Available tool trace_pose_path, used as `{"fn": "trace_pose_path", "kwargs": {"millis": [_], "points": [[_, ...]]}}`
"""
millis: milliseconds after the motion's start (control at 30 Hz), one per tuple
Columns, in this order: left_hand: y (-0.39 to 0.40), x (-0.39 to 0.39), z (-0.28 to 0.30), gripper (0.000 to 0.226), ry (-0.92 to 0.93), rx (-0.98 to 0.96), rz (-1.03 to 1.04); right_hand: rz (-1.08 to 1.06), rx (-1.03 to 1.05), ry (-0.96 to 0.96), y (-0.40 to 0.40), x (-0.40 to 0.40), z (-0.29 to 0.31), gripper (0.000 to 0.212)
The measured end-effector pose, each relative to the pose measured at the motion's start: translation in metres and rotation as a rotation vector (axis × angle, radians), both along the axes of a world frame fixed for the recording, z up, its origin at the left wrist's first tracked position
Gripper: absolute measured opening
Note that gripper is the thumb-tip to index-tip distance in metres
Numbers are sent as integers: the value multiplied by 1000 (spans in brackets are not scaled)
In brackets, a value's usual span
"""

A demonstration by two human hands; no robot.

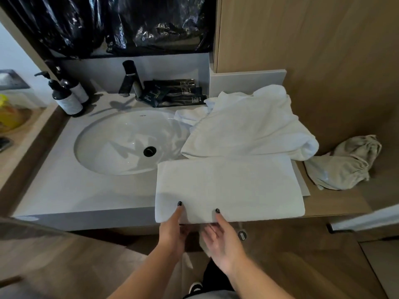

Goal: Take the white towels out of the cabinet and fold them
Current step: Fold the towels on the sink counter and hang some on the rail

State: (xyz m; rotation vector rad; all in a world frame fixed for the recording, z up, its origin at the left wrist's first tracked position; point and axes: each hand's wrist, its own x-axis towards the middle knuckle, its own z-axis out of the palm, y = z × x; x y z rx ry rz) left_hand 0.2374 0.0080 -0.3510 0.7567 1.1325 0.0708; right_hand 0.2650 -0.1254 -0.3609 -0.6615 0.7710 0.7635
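Observation:
A folded white towel (228, 186) lies flat at the counter's front edge, right of the sink, overhanging slightly. My left hand (172, 229) and my right hand (222, 238) both pinch its near edge, thumbs on top and fingers underneath. Behind it, a loose heap of white towels (248, 126) sits crumpled on the counter, one corner spilling toward the sink.
An oval white sink (103, 139) with a black faucet (129, 80) fills the grey counter's (71, 190) left. Two pump bottles (67, 96) stand far left, dark sachets (174, 93) behind. A beige crumpled cloth (343, 165) lies on the wooden ledge, right.

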Motion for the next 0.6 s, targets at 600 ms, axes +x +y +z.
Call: {"fn": "trace_pose_path", "kwargs": {"millis": [600], "points": [[13,-8,17,29,10,92,33,-369,-225,-52,-28,36,20,38]]}}
